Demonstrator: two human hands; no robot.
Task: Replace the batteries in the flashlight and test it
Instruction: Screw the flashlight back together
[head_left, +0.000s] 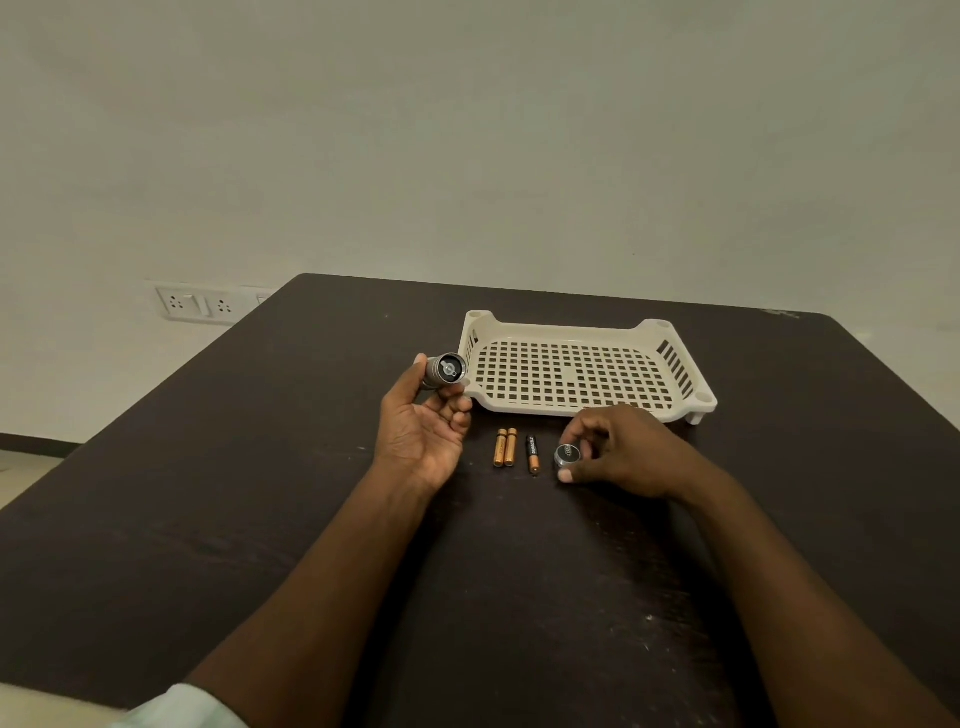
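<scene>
My left hand (423, 431) holds the grey flashlight body (442, 370) above the dark table (208, 493), its open rear end facing me. On the table, the round grey tail cap (566, 454) sits between the fingertips of my right hand (621, 449). Two copper-coloured batteries (505, 447) lie side by side between my hands. To their right lies a black and copper battery (532, 454).
A cream perforated plastic tray (675, 358) stands just beyond my hands, with nothing in it. A wall socket panel (195, 304) is on the wall at the back left. The table's far edge runs just behind the tray.
</scene>
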